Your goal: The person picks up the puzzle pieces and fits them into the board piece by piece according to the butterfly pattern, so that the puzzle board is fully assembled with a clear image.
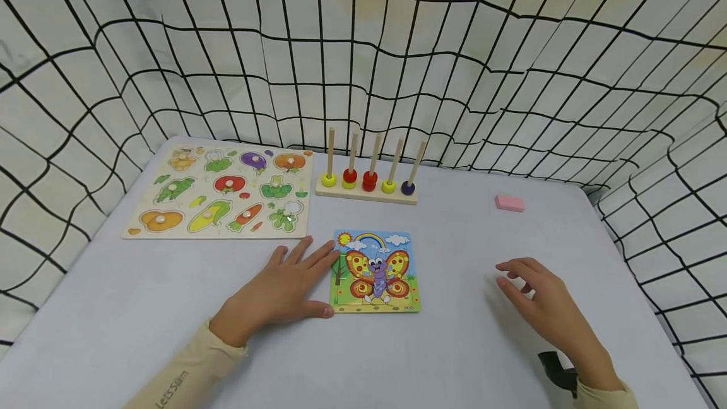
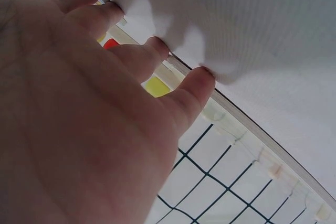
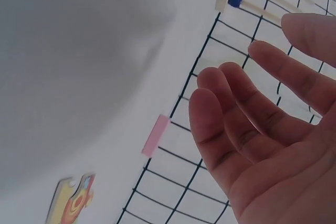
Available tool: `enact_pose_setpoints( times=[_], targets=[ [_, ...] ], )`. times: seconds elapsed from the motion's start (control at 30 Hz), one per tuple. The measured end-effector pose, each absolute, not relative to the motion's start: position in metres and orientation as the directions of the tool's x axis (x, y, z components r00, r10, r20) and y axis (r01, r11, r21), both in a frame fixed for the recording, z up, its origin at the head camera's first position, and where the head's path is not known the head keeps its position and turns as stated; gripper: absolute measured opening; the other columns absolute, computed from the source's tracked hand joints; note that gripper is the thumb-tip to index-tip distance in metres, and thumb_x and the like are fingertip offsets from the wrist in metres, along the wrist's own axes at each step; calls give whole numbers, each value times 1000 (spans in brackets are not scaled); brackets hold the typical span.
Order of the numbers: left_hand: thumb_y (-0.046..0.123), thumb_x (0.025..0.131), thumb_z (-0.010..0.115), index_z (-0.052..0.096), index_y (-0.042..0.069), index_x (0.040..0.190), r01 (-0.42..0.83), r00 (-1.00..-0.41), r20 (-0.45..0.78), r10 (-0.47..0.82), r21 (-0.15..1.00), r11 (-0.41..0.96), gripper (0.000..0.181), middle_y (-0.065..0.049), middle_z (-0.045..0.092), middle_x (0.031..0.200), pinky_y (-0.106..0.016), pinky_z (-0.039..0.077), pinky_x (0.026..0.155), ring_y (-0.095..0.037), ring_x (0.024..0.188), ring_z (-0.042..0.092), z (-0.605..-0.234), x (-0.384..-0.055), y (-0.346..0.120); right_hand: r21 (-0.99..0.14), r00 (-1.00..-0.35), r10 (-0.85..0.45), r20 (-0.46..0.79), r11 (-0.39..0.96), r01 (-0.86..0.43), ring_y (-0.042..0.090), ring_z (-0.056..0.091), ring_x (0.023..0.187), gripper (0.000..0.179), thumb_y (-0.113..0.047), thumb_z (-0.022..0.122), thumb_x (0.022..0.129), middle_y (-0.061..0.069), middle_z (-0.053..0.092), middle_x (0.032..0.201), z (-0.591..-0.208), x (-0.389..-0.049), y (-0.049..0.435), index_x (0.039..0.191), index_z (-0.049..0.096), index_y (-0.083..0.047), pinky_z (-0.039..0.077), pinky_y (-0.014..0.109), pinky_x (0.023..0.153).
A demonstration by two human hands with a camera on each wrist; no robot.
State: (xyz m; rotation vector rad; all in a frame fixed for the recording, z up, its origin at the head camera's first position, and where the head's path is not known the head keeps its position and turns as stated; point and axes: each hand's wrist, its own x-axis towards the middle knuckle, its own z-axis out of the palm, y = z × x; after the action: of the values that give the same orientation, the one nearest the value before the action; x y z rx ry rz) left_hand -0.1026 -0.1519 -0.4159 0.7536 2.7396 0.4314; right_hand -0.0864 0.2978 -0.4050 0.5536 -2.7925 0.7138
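Note:
A square butterfly jigsaw puzzle [image 1: 376, 271] lies flat on the white table. My left hand [image 1: 286, 286] rests palm down beside it, fingers spread, with the index fingertip and thumb tip right at its left edge. In the left wrist view, the fingers [image 2: 194, 85] reach out straight. To the right of the puzzle, my right hand [image 1: 539, 302] hovers over the table with loosely bent fingers and nothing in them. A loose puzzle piece [image 3: 73, 200] with a yellow and orange pattern lies on the table in the right wrist view; it does not show in the head view.
A vegetable peg puzzle board [image 1: 199, 197] lies at the back left. Beside it stands a wooden peg rack [image 1: 366, 193] with coloured beads. A pink block [image 1: 509, 202] sits at the back right. Black netting [image 1: 397, 55] over white cloth surrounds the table's back and sides.

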Motion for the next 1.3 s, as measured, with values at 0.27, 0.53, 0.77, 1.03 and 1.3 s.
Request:
enact_pose_setpoints(
  times=[0.27,0.53,0.77,1.03,1.3],
  targets=[
    [57,89,83,38,11,167,458,-827,-177,534,339,822,101,-9,29,175,-76,23,119,-49,158,21,-414,-103,-152,-399,-919,-253,302,842,-363,18,66,91,22,-5,83,93,3,72,114,-406,-80,310,115,78,-6,59,27,69],
    [57,88,84,38,12,167,450,-828,-183,530,346,823,102,-9,30,175,-76,23,118,-49,158,20,-415,-103,-151,-384,-927,-226,298,861,-333,18,66,88,22,-2,85,90,5,73,112,-406,-79,320,111,79,-6,59,26,68],
    [56,88,84,38,11,167,451,-826,-186,532,349,822,101,-10,30,175,-76,23,118,-49,158,21,-413,-103,-150,-371,-935,-180,305,882,-291,11,64,81,25,3,88,85,9,73,111,-411,-76,335,106,79,-7,55,20,64],
    [56,88,84,38,12,167,447,-827,-190,530,350,823,102,-10,30,175,-76,23,118,-50,158,21,-412,-103,-149,-370,-957,-137,256,900,-228,21,64,84,24,6,85,87,14,72,114,-410,-73,345,107,78,-4,56,23,63],
    [56,89,83,38,11,167,444,-828,-189,529,356,822,101,-10,29,175,-76,23,118,-50,158,21,-413,-103,-151,-365,-970,-118,215,911,-192,40,67,105,23,3,83,89,20,71,117,-411,-74,358,110,76,-1,58,33,73]
  ],
)
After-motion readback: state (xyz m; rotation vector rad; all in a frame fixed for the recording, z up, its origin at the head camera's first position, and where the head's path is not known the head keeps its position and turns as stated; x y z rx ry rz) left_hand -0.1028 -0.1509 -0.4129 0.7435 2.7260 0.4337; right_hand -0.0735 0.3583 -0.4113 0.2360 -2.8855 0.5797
